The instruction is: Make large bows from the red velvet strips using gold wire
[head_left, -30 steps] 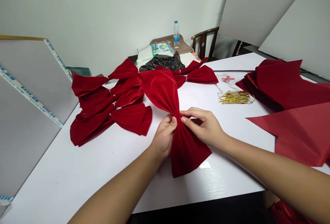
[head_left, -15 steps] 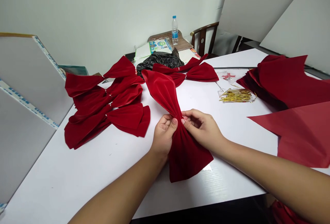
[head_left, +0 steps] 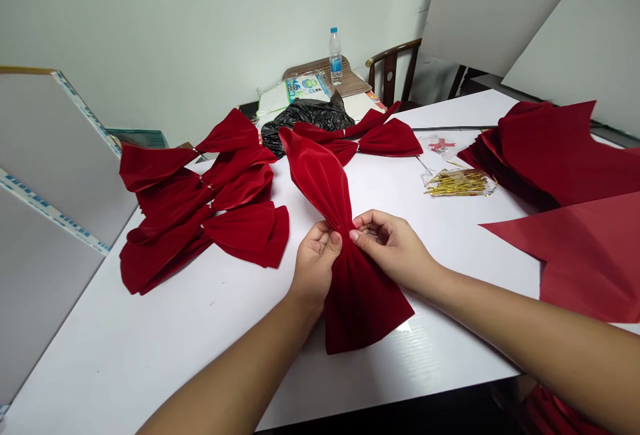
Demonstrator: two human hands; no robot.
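Note:
Pinched in at its middle, a red velvet cloth [head_left: 363,308] fans out above and below my hands over the white table [head_left: 200,355]. My left hand [head_left: 317,261] is closed on the gathered waist from the left, thumb on top. From the right, my right hand [head_left: 387,245] pinches the same waist between thumb and fingers. Several red bows [head_left: 240,231] with shiny ties at their middles lie piled to the left. Two more red bows [head_left: 393,138] rest beyond the cloth. A bundle of gold twist ties [head_left: 457,183] lies to the right.
Stacked red cloth pieces [head_left: 565,148] lie at the right. Behind the bows are a black plastic bag [head_left: 307,118], a water bottle [head_left: 335,58] and a wooden chair [head_left: 390,75]. White panels [head_left: 45,135] border the table's left side.
The view has shifted slightly. My right thumb and fingers have moved a little at the cloth's waist; both hands keep their grip.

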